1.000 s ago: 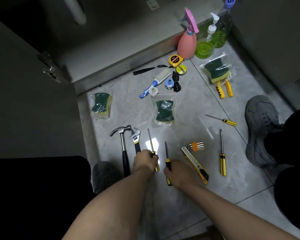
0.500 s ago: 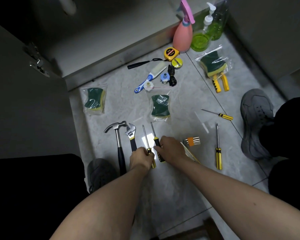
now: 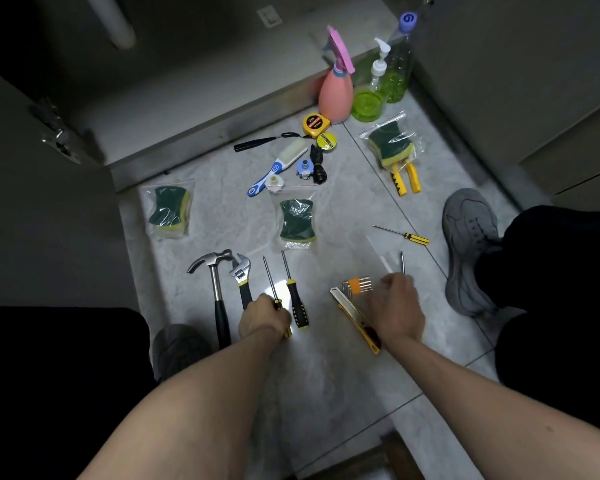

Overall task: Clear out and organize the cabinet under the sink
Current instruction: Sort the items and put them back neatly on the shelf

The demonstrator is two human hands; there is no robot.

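At the far left a bagged sponge (image 3: 168,211) is seen flat on the marble floor (image 3: 326,375), near the open cabinet (image 3: 187,81). Further right a hammer (image 3: 217,289) and an adjustable wrench (image 3: 241,275) are laid side by side, heads pointing away. Just beside them a thin screwdriver (image 3: 269,275) is held at its handle by the left hand (image 3: 264,318), fingers curled round it. A black-handled screwdriver (image 3: 293,292) is laid parallel, just right of that hand. Above it a second bagged sponge (image 3: 297,220) is seen. Further right, a hex key set (image 3: 355,284) and a utility knife (image 3: 355,318) are found near the right hand (image 3: 397,311). That hand is blurred; its grip appears closed on a yellow screwdriver whose shaft tip (image 3: 402,261) is seen above the knuckles. A small screwdriver (image 3: 404,234) is laid beyond it.
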